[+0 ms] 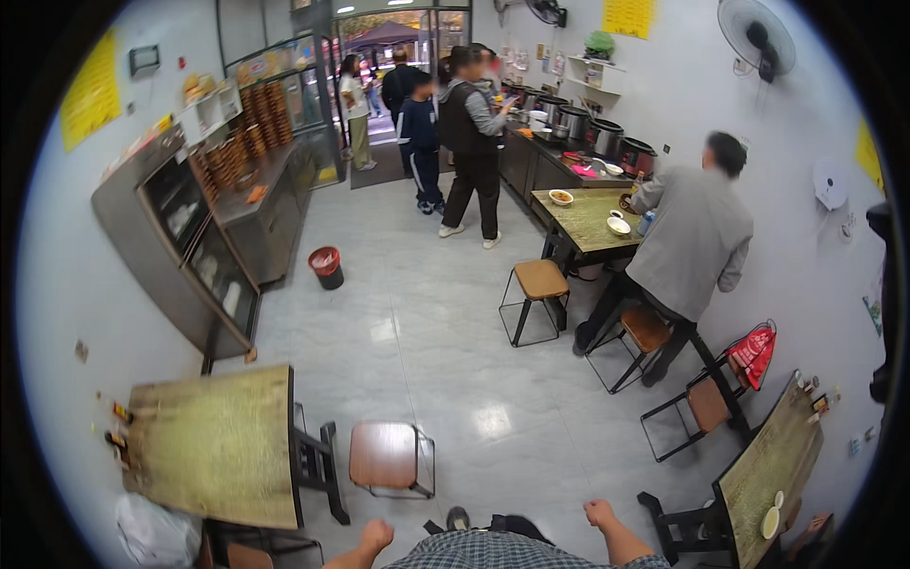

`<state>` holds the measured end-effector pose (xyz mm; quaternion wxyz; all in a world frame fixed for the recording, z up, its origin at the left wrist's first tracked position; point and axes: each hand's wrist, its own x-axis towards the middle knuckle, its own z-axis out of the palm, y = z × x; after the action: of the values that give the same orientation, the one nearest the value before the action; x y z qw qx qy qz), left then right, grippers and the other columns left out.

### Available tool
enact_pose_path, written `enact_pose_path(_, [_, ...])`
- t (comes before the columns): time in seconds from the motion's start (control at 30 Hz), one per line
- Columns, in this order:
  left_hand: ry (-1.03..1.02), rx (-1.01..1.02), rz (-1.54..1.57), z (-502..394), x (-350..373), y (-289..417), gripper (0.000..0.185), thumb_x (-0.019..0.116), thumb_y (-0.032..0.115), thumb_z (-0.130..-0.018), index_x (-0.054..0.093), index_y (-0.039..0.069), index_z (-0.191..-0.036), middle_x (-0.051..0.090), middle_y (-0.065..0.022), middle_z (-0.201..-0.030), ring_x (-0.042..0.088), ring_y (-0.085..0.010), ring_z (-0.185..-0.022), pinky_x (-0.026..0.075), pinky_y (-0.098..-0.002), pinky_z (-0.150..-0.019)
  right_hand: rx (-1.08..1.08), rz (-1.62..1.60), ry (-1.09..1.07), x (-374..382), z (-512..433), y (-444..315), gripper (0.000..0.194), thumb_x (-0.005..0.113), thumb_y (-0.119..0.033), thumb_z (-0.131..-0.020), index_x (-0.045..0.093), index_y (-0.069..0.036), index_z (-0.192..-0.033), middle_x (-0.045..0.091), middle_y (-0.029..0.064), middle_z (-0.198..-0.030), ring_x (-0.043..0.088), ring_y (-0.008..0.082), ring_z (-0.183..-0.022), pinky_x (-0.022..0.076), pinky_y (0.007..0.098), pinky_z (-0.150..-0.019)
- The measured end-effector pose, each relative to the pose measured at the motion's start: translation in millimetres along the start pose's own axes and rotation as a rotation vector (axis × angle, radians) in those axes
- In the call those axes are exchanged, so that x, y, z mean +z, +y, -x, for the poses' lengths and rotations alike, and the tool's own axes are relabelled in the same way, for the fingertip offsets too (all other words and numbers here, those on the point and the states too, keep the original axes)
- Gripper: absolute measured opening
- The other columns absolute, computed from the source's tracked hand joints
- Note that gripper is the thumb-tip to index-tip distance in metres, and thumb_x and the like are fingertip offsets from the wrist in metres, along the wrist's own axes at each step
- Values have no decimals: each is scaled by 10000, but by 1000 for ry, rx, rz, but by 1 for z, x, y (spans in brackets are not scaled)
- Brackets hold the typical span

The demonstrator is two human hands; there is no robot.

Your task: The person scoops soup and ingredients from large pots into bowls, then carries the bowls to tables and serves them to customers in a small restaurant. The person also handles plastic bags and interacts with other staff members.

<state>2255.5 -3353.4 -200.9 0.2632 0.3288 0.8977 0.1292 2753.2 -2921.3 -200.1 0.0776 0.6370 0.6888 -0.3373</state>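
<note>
My left hand [377,535] hangs low in front of me, fingers curled, with no object showing in it. It is nearest to a square wooden-topped stool [384,455] with a black wire frame. On the other side, my right hand [599,513] is also curled and appears to hold nothing. The closest thing to it is the black leg frame [668,526] of a table at lower right. On that tabletop [757,455] stand a white bowl [771,523] and a smaller dish [780,499]. Neither hand touches furniture.
Grey tiled floor [455,355] runs toward the doorway, where several people stand. A person in a grey jacket [693,235] leans over a table with bowls [618,226]. Left are a table [213,441], a tilted-looking cabinet [178,235] and a bin [327,269]. Stools [540,279] stand right.
</note>
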Motion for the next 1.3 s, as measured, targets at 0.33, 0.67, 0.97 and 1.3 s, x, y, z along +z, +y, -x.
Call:
enact_pose_path(0.33, [133,158,93,-499,-159,211,161,602,194,-823,685,61,-860,711,-235,-914,670,-430,-925,537,-496,-816,409,-570,-74,-42,-291,-157,240,602,-226,-918,667,-1,-862,654,124,-784,651,270,-642,596,462,-555])
enact_pose_path(0.67, [-75,376,92,-848,-276,424,247,571,261,-949,702,58,-901,713,-109,-669,715,-240,-604,566,-406,-643,-147,-558,30,-205,-669,-502,262,619,-267,-953,691,-24,-1020,676,45,-790,628,143,-661,512,321,-550])
enact_pose_path(0.97, [-245,548,380,-1235,-410,666,243,558,176,-978,678,-9,-1080,686,-84,-801,683,-176,-670,549,-326,-609,78,-1102,271,-374,-862,-702,307,587,-298,-1039,637,-49,-1212,675,32,-918,648,140,-792,548,310,-655])
enact_pose_path(1.3, [-726,492,474,-1451,-387,970,360,643,243,-984,637,38,-1280,690,-42,-1082,672,-141,-916,561,-317,-754,214,-1424,334,-456,-1034,-815,419,546,-344,-1061,533,-78,-1384,663,72,-1099,661,155,-897,563,305,-707])
